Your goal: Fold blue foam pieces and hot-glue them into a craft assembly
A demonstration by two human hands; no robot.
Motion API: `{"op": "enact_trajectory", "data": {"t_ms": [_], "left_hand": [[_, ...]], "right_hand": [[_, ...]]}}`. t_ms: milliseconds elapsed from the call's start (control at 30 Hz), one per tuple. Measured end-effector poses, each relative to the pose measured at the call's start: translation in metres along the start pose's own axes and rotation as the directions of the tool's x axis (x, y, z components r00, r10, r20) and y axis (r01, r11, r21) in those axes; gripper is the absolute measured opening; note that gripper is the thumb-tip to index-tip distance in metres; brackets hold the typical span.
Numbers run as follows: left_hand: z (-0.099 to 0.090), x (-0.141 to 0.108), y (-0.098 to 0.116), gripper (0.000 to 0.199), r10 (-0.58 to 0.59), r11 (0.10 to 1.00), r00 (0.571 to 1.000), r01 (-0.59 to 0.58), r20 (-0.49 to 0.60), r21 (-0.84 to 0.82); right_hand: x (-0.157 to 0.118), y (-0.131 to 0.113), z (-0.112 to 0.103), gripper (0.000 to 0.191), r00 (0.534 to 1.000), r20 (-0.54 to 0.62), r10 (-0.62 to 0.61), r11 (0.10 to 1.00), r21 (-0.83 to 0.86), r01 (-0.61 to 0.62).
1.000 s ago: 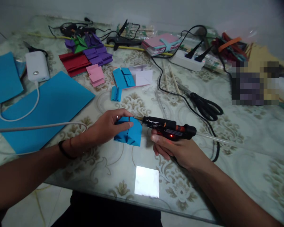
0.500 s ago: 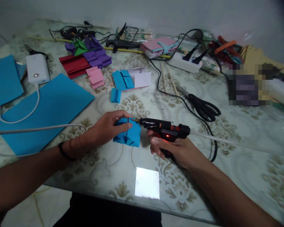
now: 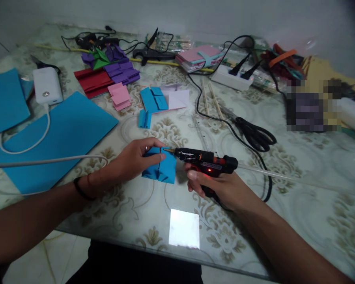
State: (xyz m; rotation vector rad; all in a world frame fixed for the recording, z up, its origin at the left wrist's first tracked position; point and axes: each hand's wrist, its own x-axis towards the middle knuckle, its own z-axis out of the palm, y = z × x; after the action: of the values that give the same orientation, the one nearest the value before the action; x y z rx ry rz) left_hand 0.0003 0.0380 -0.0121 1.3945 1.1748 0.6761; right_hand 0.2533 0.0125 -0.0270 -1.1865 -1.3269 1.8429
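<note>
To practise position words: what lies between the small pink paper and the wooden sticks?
Blue folded papers and white paper, seen in the head view.

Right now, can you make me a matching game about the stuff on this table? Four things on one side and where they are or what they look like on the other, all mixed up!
Things:
1. Glue gun
2. White device
3. Power strip
4. Big scissors

Places and states:
A. Has two black plugs pushed into it
B. Lies on the table, close to the wooden sticks
C. Held in the right hand, with a red light glowing
D. Has a white cable coming out of its end

Right pairs: 1-C, 2-D, 3-A, 4-B
</note>
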Motion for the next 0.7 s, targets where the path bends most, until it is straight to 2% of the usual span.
{"op": "enact_trajectory", "data": {"t_ms": [367,700], "left_hand": [[-0.0003,0.0004,-0.0015,0.021,0.012,0.999,1.000,-0.012,0.008,0.035],[0.0004,0.0043,-0.0035,0.027,0.049,0.999,0.999,-0.049,-0.007,0.003]], "right_hand": [[0.0000,-0.0033,0.0031,0.031,0.999,-0.001,-0.037,0.999,-0.006,0.037],[0.0008,-0.0037,0.0043,0.031,0.999,-0.001,-0.041,0.999,0.007,0.041]]}}
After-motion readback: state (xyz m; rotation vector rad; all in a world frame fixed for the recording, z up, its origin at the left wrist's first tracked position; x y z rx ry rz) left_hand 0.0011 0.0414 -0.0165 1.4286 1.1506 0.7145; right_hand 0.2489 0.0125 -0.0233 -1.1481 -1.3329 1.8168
